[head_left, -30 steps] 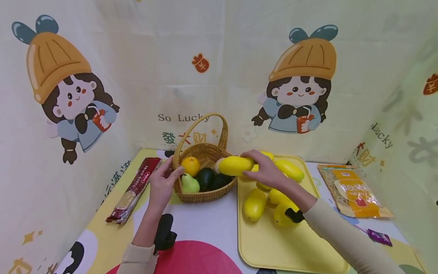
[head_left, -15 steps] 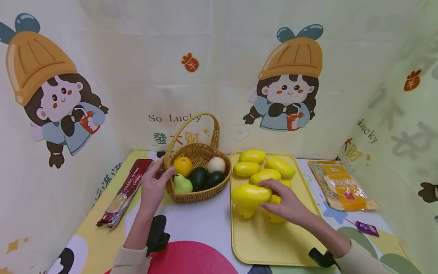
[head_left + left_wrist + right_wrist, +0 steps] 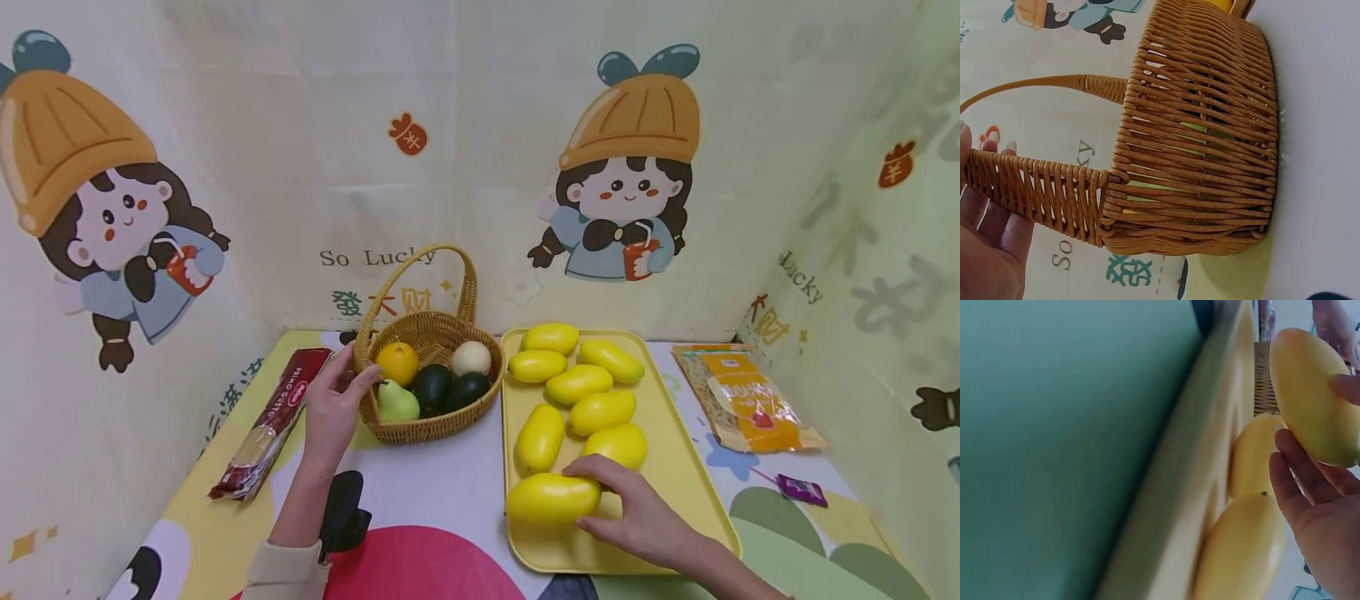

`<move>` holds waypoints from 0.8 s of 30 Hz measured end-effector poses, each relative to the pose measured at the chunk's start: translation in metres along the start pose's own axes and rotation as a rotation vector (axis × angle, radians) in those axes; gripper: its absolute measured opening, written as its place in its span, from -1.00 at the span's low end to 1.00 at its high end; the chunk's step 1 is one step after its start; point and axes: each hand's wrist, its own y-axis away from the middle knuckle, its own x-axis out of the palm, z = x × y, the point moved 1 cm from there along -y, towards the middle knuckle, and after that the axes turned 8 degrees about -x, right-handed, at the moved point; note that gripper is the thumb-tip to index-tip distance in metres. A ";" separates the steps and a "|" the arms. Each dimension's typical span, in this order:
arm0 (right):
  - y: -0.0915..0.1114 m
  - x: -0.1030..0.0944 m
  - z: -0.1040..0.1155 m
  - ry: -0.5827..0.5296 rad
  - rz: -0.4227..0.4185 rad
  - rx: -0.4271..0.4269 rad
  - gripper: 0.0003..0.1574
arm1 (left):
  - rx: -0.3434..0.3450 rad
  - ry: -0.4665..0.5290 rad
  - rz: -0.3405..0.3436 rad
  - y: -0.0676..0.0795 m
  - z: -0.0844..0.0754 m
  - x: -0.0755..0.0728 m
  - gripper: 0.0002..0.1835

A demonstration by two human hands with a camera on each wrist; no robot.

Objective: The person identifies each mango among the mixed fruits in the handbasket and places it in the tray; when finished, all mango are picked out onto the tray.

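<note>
My left hand (image 3: 332, 410) holds the wicker basket (image 3: 431, 430) at the base of its handle (image 3: 1047, 197); the left wrist view shows fingers behind the weave. Inside the basket lie an orange (image 3: 397, 363), a green pear (image 3: 397, 402), a round pale fruit (image 3: 471, 358) and two dark avocado-like fruits (image 3: 467, 392). Between thumb and fingers, my right hand (image 3: 637, 515) grips a yellow mango (image 3: 550, 500) at the front left of the yellow tray (image 3: 682, 475). Whether this mango touches the tray I cannot tell. Several other mangoes (image 3: 579, 384) lie farther back on the tray.
A dark red pasta packet (image 3: 277, 417) lies left of the basket. Right of the tray are an orange bag of grains (image 3: 750, 400) and a small purple sachet (image 3: 802, 490). Patterned cloth walls (image 3: 480, 150) surround the table at back and sides.
My right hand has carried the mango from over the basket back to the tray's front left. The round pale fruit now sits in the basket. The left hand stays on the handle.
</note>
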 end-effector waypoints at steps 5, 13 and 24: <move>0.010 0.003 -0.006 -0.011 0.017 0.057 -0.43 | -0.009 0.006 0.002 -0.001 -0.001 -0.002 -0.45; 0.023 0.002 -0.016 0.046 0.054 0.140 -0.39 | -0.025 0.009 -0.006 0.003 0.002 -0.004 -0.47; 0.028 -0.001 -0.008 0.308 -0.005 0.189 -0.46 | -0.021 -0.013 0.020 0.003 0.003 -0.005 -0.44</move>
